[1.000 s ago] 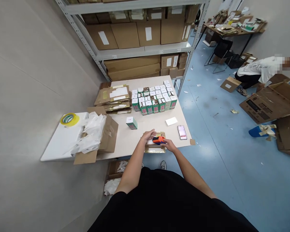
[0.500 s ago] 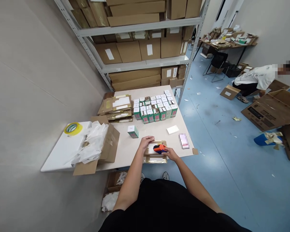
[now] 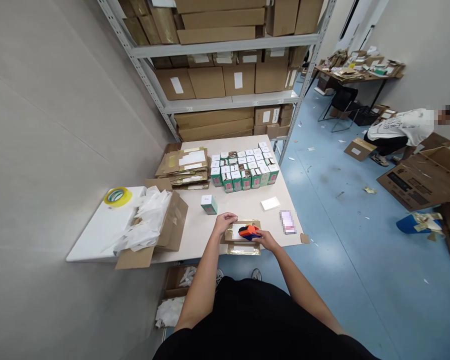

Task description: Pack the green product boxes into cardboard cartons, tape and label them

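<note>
A small flat cardboard box (image 3: 243, 248) with shiny tape on it lies at the near edge of the table (image 3: 195, 235). My left hand (image 3: 225, 221) rests curled on the box's left end and holds it down. My right hand (image 3: 264, 241) grips an orange and blue tape dispenser (image 3: 248, 231) that sits on top of the box. A single green and white carton (image 3: 209, 204) stands alone just beyond my left hand.
Several green cartons (image 3: 244, 169) stand in rows at the back, beside a stack of flattened boxes (image 3: 183, 167). An open box of white bags (image 3: 150, 225), a yellow tape roll (image 3: 117, 196), a white card (image 3: 270, 203), a phone (image 3: 287, 222). Shelving (image 3: 225, 100) behind; a person (image 3: 405, 131) crouches far right.
The camera has tilted up a little, so the table sits lower in view. My hands stay on the box and the dispenser in much the same place.
</note>
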Tool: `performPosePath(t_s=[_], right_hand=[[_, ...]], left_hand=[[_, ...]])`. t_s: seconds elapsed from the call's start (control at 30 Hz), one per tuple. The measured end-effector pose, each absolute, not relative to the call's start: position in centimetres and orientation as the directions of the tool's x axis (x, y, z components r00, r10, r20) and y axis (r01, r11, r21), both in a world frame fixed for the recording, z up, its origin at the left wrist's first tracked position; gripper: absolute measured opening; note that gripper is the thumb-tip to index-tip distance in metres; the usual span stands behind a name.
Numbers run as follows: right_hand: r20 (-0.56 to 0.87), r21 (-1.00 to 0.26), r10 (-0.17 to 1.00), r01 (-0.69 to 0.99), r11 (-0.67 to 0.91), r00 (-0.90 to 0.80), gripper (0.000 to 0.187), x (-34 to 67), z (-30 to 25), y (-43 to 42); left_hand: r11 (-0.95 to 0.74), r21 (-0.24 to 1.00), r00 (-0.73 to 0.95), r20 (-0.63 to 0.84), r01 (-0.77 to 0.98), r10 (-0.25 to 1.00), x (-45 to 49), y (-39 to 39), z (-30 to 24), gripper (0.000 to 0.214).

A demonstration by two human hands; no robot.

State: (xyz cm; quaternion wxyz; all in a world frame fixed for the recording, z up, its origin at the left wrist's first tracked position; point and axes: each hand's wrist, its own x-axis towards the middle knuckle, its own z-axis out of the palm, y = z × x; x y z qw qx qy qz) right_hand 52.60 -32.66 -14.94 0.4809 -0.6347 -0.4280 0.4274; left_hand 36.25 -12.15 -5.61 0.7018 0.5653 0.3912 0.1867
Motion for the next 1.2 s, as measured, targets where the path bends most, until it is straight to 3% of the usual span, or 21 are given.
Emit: performPosePath(t_s=[0.23, 0.43, 0.53, 0.73, 0.97, 1.2], right_hand=[[-0.209, -0.944, 0.951, 0.207, -0.257, 0.228, 0.039, 53.0, -15.3, -32.2], [-0.148, -0.952, 0.948, 0.219, -0.214, 0.281, 0.058, 53.3, -14.9, -30.7], [-0.158, -0.928, 0.952, 0.289, -0.233, 0.262, 0.059, 53.2, -14.4, -29.8], [-0.098, -0.852, 0.964, 0.479, -0.209, 0.246, 0.055, 52.6, -13.3, -27.7], [-0.177, -0.718, 0.952, 0.629, -0.299, 0.25, 0.052, 52.6, -12.8, -25.0], [-0.251, -0.641, 0.924, 0.666, -0.382, 0.289, 0.049, 51.9, -13.0, -23.1]], left_hand=[[0.347, 0.935, 0.552, -0.329, 0.076, 0.766, 34.9, -12.5, -6.6, 0.066], [0.353, 0.934, 0.325, -0.349, 0.049, 0.879, 33.4, -12.8, -9.2, 0.039], [0.398, 0.918, 0.222, -0.389, 0.009, 0.894, 32.6, -13.1, -10.7, 0.033], [0.501, 0.865, 0.103, -0.496, -0.035, 0.862, 31.3, -13.4, -13.5, 0.026], [0.634, 0.772, 0.061, -0.632, -0.046, 0.773, 30.5, -13.8, -16.3, 0.023], [0.709, 0.705, 0.044, -0.707, -0.028, 0.705, 29.9, -13.2, -18.3, 0.02]])
